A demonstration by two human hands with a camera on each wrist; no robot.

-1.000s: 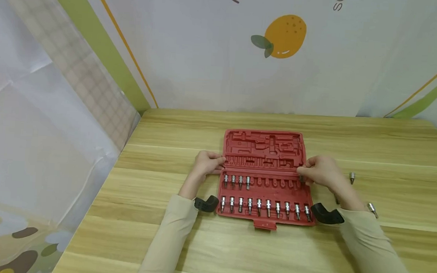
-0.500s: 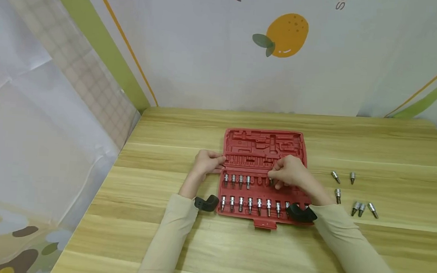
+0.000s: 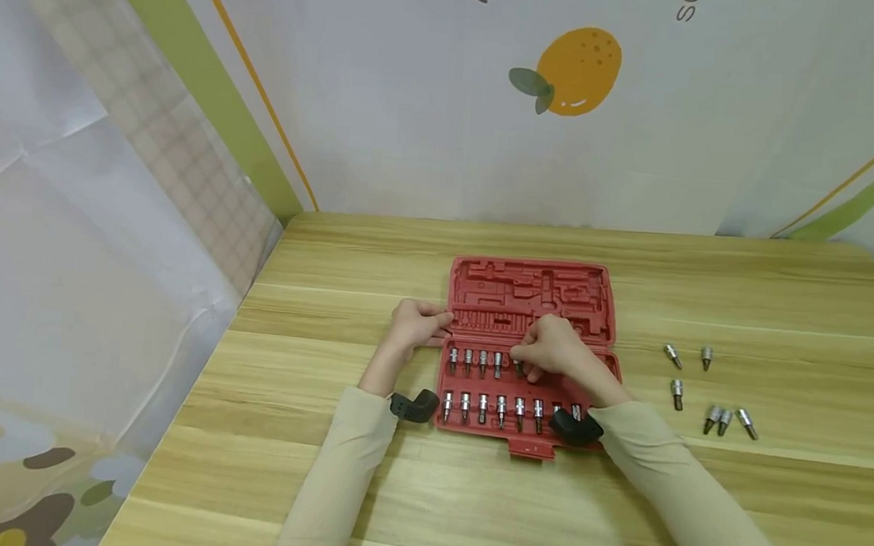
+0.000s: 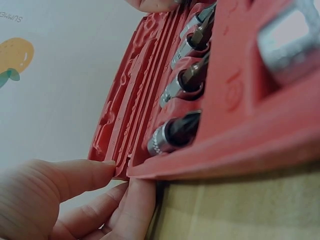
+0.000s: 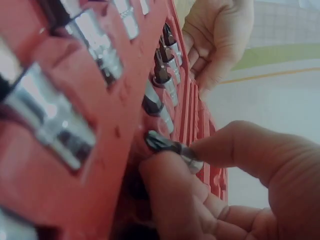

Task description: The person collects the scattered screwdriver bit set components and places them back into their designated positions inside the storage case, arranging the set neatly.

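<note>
A red plastic case (image 3: 528,387) lies opened flat on the table, bit sockets seated in two rows. My left hand (image 3: 416,325) holds its left edge near the hinge. In the left wrist view the thumb (image 4: 85,175) lies on the lid's edge, other fingers below. My right hand (image 3: 550,347) is over the upper row and pinches a bit socket (image 5: 172,150) between thumb and finger. In the right wrist view this bit socket, with a dark cross-shaped tip, is at the slot beside the seated ones; whether it is fully in cannot be told.
Several loose bit sockets lie right of the case, among them one (image 3: 677,394) close to it and another (image 3: 747,423) farther off. The wooden table (image 3: 333,254) meets a printed cloth backdrop (image 3: 416,121) behind. A latch tab (image 3: 531,450) sticks out at the case's front.
My right hand has moved left with the bit socket, from the case's right edge along the upper row to beside the seated ones. The left hand has stayed at the case's edge.
</note>
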